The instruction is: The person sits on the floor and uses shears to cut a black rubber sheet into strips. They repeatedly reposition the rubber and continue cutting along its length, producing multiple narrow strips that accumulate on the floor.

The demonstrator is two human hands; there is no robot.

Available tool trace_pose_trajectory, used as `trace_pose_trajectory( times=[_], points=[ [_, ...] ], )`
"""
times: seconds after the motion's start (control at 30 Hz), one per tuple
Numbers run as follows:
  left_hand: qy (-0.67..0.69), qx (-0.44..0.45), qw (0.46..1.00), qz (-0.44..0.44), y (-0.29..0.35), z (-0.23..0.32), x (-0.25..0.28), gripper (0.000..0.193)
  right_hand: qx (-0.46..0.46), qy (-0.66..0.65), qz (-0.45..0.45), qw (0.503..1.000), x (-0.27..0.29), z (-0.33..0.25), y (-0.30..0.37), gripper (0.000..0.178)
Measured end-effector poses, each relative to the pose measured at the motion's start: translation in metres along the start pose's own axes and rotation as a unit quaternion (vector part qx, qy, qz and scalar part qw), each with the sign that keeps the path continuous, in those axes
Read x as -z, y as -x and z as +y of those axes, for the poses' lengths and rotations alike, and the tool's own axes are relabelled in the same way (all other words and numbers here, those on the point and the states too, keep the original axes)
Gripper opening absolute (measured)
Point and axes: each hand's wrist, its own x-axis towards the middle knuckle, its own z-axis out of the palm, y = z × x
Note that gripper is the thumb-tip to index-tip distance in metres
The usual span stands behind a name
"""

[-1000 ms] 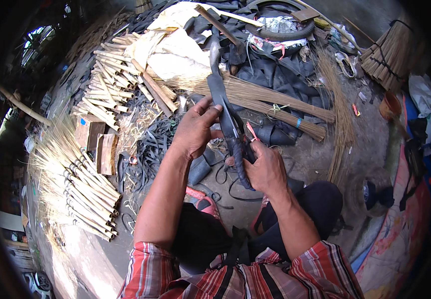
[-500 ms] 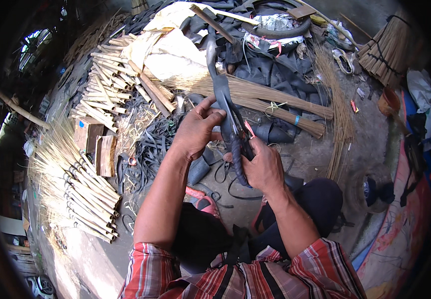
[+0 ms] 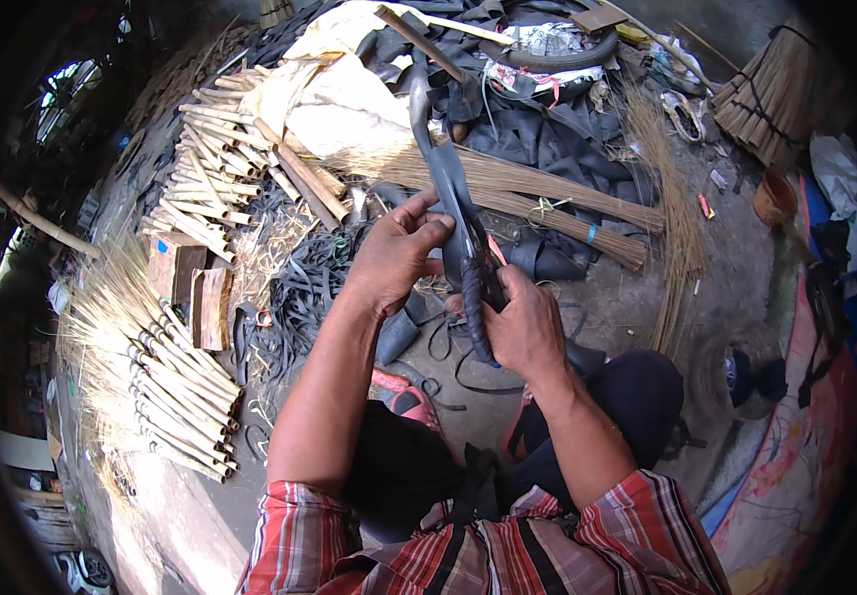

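My right hand [image 3: 523, 322] is closed around the handles of a pair of large scissors [image 3: 476, 312], one of them wrapped in dark strip. The blades point away from me, along a strip of black rubber [image 3: 445, 171] that looks like cut inner tube. Thumb and fingers of my left hand [image 3: 404, 243] pinch the edge of that rubber, beside the blades. Its far end stretches up past the bundled straw, narrow and curved. How deep the blades sit in the rubber is hard to see.
Thin black rubber strips [image 3: 314, 288] lie in a heap on the left. Finished-looking hand brooms [image 3: 176, 397] and cut bamboo tubes [image 3: 205, 188] are stacked beyond. Bundled straw [image 3: 557, 203], more rubber sheets [image 3: 538, 139] and a tire [image 3: 562, 61] lie ahead. A bound broom [image 3: 771, 99] stands far right.
The rubber strip and the wrapped scissor handle have shifted slightly to the right. Both hands keep their grip, and my left hand has moved only a little.
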Motion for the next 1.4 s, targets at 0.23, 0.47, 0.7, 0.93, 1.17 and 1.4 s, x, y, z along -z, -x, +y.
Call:
trace_pose_trajectory(
  times=[0.23, 0.47, 0.7, 0.93, 1.17, 1.4],
  points=[
    [0.0, -0.027, 0.998, 0.049, -0.006, 0.007, 0.003, 0.045, 0.02, -0.036, -0.021, 0.999, -0.006, 0.0, 0.001, 0.07],
    [-0.025, -0.02, 0.999, -0.022, -0.002, 0.001, -0.004, 0.046, 0.023, -0.018, 0.015, 0.999, -0.002, 0.001, -0.002, 0.059],
    [-0.047, -0.021, 0.999, 0.003, -0.003, -0.001, -0.002, 0.054, -0.008, -0.058, -0.006, 0.998, 0.001, 0.002, -0.002, 0.07],
    [-0.209, -0.013, 0.978, -0.009, -0.004, -0.005, -0.004, 0.054, -0.06, -0.022, -0.033, 0.997, 0.006, 0.004, -0.005, 0.059],
    [-0.208, -0.028, 0.976, -0.053, -0.006, -0.003, -0.004, 0.048, 0.019, -0.066, 0.066, 0.995, 0.001, 0.002, -0.002, 0.053],
    [-0.161, -0.038, 0.986, -0.033, -0.005, -0.006, -0.006, 0.044, -0.102, -0.23, 0.064, 0.966, 0.003, 0.011, -0.005, 0.036]
  ],
)
